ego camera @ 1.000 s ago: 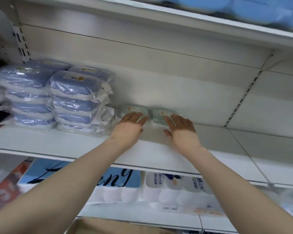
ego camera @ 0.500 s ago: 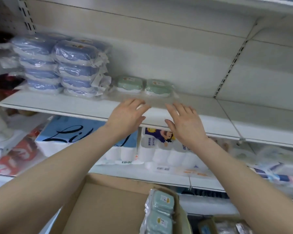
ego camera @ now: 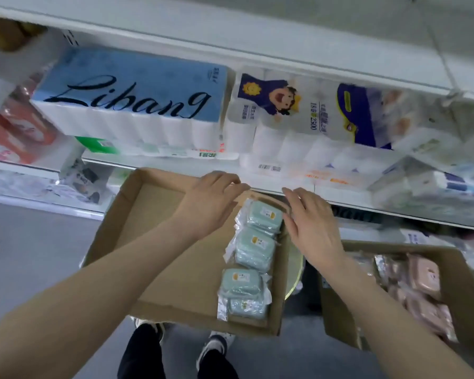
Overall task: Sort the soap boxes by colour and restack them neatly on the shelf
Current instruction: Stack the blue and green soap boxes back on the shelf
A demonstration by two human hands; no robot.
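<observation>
Several green soap boxes (ego camera: 255,248) in clear wrap: where do they lie?

In a row along the right wall of the near cardboard box (ego camera: 148,203), from its far corner to its near one.

And the hands?

Both hover over the far end of that row, holding nothing. The left hand (ego camera: 211,199) is above the far wall, fingers loosely bent. The right hand (ego camera: 311,225) is just beside the farthest green box, fingers nearly straight. Whether either touches anything, I cannot tell.

What lies around?

A second cardboard box (ego camera: 337,310) to the right holds pink soap boxes (ego camera: 424,274). Beyond, a shelf (ego camera: 345,198) carries a blue pack of toilet rolls (ego camera: 132,91) with a white pack (ego camera: 285,127) beside it. The person's shoes (ego camera: 216,344) show on the floor, nearest of all.
</observation>
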